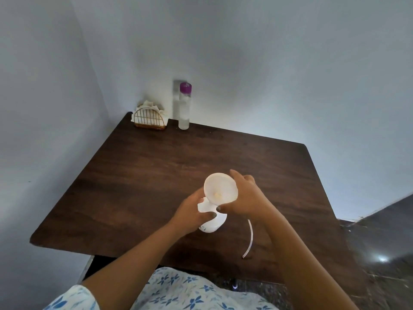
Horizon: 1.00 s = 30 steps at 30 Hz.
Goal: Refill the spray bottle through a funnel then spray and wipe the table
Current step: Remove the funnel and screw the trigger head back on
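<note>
Dark wooden table point(156, 166): left hand point(190, 211) wraps white plastic spray bottle point(212, 222); right hand point(248, 198) pinches the translucent white funnel point(220, 186) seated in it.

The single head camera looked forward and steeply down from above. It was close over the wooden table point(156, 166), facing the wall corner point(107, 74).
</note>
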{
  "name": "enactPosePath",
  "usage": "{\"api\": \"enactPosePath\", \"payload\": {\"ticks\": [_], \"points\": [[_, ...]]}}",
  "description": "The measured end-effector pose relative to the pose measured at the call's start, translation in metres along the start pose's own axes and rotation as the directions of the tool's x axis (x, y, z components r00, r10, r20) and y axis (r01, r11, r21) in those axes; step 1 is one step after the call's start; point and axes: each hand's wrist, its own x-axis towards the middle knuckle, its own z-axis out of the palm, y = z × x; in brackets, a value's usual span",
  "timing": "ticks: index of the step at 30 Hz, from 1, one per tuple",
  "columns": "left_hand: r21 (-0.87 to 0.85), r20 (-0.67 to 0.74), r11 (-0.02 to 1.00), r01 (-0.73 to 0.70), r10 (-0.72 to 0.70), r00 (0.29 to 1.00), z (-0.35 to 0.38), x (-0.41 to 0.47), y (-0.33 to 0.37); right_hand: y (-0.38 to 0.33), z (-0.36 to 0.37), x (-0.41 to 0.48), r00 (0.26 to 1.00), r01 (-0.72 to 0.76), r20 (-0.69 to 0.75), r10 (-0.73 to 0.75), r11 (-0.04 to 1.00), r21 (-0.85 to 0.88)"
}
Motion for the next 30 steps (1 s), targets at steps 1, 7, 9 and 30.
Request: {"api": "enactPosePath", "payload": {"ticks": [1,7,9,30], "points": [[0.028,0.012,0.999,0.016,-0.016,1.0,0.002,0.0,0.001,0.0,0.001,0.0,1.0,-0.025,-0.001,0.025,1.0,0.009],[0.012,-0.048,0.999,0.03,-0.029,0.998,0.011,0.002,-0.001,-0.005,0.02,0.002,0.989,0.015,-0.146,-0.019,0.999,-0.032],[0.021,-0.067,0.999,0.034,-0.032,0.997,0.011,0.005,0.0,-0.003,0.02,0.001,0.984,0.031,-0.173,-0.034,0.999,-0.017],[0.06,-0.045,0.996,0.073,-0.07,0.997,0.007,0.016,-0.007,0.051,0.025,0.005,0.965,0.03,-0.228,0.129,0.81,0.586]]}}
